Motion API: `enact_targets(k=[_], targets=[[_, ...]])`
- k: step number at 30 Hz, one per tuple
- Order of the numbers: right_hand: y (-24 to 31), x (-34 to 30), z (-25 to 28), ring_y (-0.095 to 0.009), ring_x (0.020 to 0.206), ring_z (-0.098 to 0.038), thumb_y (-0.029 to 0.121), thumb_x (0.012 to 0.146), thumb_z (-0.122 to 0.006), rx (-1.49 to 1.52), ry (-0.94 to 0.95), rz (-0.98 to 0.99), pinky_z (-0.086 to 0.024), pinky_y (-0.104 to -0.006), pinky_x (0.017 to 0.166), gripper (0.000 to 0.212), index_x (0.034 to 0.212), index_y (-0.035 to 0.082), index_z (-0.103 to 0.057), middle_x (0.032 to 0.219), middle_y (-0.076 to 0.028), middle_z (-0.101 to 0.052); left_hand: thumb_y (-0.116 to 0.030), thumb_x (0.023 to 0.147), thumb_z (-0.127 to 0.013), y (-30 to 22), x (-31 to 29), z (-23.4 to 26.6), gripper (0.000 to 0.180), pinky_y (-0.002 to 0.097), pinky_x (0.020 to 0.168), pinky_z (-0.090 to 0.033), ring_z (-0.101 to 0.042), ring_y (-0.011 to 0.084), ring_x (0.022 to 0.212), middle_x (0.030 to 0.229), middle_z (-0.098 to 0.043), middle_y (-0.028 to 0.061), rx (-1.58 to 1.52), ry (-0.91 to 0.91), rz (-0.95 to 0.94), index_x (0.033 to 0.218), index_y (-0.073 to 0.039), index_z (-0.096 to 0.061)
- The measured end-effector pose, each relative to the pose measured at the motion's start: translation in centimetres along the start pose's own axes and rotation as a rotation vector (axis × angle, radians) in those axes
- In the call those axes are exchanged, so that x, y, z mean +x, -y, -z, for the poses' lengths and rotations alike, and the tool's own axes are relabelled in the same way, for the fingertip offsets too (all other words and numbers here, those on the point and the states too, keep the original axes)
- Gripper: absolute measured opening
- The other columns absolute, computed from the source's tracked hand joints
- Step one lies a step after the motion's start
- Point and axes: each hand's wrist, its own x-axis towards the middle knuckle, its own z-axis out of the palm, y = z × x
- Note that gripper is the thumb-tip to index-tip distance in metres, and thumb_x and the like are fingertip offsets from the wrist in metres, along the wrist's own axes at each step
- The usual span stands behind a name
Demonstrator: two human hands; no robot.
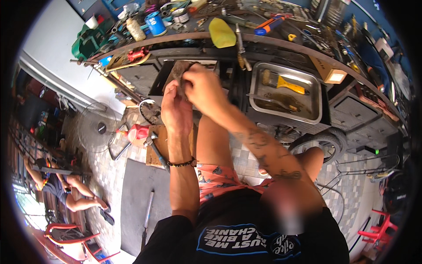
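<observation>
A grey-brown rag [179, 70] is bunched between my hands, in front of an open drawer under the workbench. My right hand [203, 87] is closed on it from the right, slightly blurred. My left hand [176, 112] is turned palm up, its fingers curled against the rag's lower side. Whether something sits inside the rag is hidden. To the right lies a shallow metal tray [285, 65] with dark liquid in its bottom. A yellow-handled brush [291, 85] and a thin-handled brush [274, 101] rest in the tray.
The workbench edge [176, 40] curves across the top, crowded with tools, a blue can [155, 23] and a yellow-green cloth [222, 33]. A hammer [156, 149] lies on a wooden block at left. A fan [97, 127] and a seated person [66, 185] are farther left.
</observation>
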Motion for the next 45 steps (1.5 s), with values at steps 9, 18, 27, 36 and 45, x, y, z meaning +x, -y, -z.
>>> enact_targets(k=[9, 18, 27, 36, 45], targets=[[-1.4, -3.3, -2.0, -0.032, 0.101, -0.068, -0.001, 0.084, -0.074, -0.208, 0.026, 0.193, -0.055, -0.0460, 0.091, 0.053, 0.137, 0.004, -0.068, 0.099, -0.013, -0.074, -0.009, 0.116, -0.046, 2.3, -1.1, 1.9, 0.035, 0.0392, 0.104, -0.062, -0.074, 0.0272, 0.117, 0.133, -0.072, 0.0190, 0.005, -0.182, 0.041, 0.141, 0.010, -0.061], [-2.2, -5.0, -1.2, -0.035, 0.110, -0.070, 0.017, 0.094, -0.080, -0.238, 0.165, -0.036, -0.057, -0.0474, 0.094, 0.036, 0.124, 0.003, -0.066, 0.113, -0.020, -0.068, -0.016, 0.110, -0.068, 1.2, -0.7, 1.9, 0.029, 0.0276, 0.080, -0.061, -0.074, 0.0153, 0.089, 0.106, -0.080, 0.0123, 0.500, -0.280, -0.146, 0.118, 0.010, -0.077], [-2.5, -3.0, -1.0, -0.043, 0.093, -0.070, 0.003, 0.091, -0.077, -0.125, 0.094, 0.101, -0.057, -0.0506, 0.085, 0.026, 0.114, 0.000, -0.066, 0.100, -0.016, -0.070, -0.018, 0.110, -0.068, -0.9, -0.9, 2.4, 0.026, 0.0324, 0.096, -0.059, -0.075, 0.0177, 0.103, 0.115, -0.079, 0.0106, 0.260, -0.221, -0.050, 0.120, 0.004, -0.077], [0.0, -2.6, -1.7, -0.039, 0.087, -0.071, 0.004, 0.094, -0.075, 0.194, 0.028, -0.016, -0.056, -0.0470, 0.074, 0.015, 0.109, 0.007, -0.076, 0.099, -0.016, -0.071, -0.028, 0.119, -0.046, -0.8, -1.8, 2.3, 0.038, 0.0405, 0.114, -0.050, -0.063, 0.0243, 0.132, 0.139, -0.068, 0.0105, 0.025, -0.073, 0.180, 0.142, -0.001, -0.060], [1.0, -3.3, -2.5, -0.043, 0.095, -0.067, 0.000, 0.094, -0.072, 0.022, -0.200, -0.184, -0.054, -0.0519, 0.085, 0.005, 0.099, 0.001, -0.071, 0.098, -0.020, -0.063, -0.019, 0.119, -0.045, 0.3, -2.9, 1.5, 0.037, 0.0414, 0.112, -0.055, -0.069, 0.0278, 0.124, 0.137, -0.069, 0.0193, -0.062, -0.118, 0.041, 0.142, 0.007, -0.058]])
